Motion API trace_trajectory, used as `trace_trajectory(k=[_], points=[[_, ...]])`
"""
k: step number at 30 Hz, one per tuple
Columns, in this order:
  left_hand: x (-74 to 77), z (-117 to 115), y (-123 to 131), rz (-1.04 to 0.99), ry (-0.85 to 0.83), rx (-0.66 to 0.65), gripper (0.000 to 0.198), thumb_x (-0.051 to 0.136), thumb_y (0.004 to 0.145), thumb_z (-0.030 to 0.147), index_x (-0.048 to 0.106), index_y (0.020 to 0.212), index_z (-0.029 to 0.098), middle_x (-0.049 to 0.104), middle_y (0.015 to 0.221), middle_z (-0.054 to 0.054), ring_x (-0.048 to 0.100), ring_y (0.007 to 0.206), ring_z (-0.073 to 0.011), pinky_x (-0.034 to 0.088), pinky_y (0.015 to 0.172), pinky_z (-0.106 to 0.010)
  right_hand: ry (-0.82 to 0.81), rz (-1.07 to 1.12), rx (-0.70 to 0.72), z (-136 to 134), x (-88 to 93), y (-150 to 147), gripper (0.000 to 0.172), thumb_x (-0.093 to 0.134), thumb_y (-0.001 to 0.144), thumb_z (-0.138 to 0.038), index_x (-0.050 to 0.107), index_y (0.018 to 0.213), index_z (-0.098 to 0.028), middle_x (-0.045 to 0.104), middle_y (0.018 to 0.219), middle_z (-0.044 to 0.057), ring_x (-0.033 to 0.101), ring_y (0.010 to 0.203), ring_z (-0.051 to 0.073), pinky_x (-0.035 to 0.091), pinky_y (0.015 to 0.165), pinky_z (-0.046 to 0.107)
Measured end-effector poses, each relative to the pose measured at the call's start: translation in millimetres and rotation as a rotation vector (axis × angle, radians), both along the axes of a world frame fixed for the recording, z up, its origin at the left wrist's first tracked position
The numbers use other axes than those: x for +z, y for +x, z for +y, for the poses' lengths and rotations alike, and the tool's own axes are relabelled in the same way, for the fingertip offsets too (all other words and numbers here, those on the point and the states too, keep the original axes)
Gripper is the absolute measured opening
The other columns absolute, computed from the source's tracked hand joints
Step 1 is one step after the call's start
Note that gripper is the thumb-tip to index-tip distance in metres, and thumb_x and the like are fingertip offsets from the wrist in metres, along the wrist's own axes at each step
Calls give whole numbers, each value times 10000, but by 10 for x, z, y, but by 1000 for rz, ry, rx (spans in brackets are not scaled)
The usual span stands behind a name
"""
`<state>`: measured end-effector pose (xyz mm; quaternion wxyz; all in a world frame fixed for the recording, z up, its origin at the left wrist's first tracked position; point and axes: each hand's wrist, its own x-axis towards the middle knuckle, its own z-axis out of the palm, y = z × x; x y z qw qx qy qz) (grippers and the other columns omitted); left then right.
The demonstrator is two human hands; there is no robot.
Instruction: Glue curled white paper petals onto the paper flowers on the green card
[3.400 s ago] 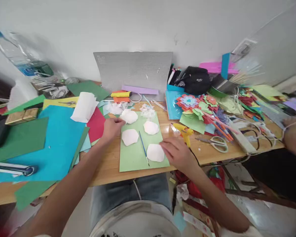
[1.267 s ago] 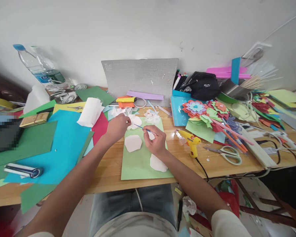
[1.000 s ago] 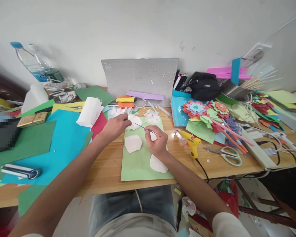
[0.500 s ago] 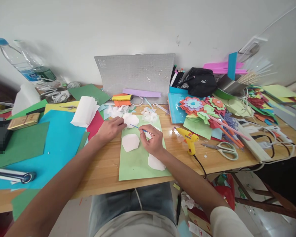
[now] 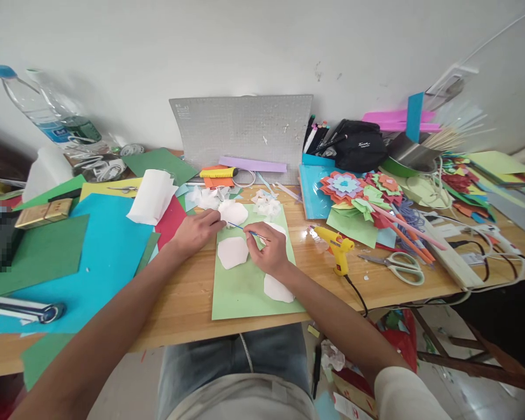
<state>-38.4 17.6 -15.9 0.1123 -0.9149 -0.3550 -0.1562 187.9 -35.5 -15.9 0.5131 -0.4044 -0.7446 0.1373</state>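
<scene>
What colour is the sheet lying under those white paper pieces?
The sheet is light green, as the head view shows best.

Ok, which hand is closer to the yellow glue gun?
The right. The right hand, holding a brush, is left of the glue gun; the left hand is farther left, at the upper-left white paper.
</scene>
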Motion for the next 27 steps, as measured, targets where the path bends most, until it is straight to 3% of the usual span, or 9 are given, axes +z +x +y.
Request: trace_trajectory(k=[9,20,27], points=[[18,-27,24,-36,-5,19,297,387,958,125,676,969,196,585,830,-74,512,761,-171,249,483,-271,14,1,8,6,-20,0,154,496,883,-173,631,933,-227,708,870,50,664,808,176,549,742,314],[-42,-25,38,28,228,5,264,435,926,74,672,874,177,572,773,-48,493,708,-158,166,453,-277,63,5,16,1,-42,-4,163,507,870,-145,633,941,-221,698,845,47,654,786,175,542,711,312],[-44,-38,57,10,263,-6,236,462,907,66,656,826,172,557,763,-41,484,688,-154,172,447,-283,83,-5,11,14,-59,-9,161,512,873,-146,629,948,-227,704,855,49,661,794,180,550,718,321]])
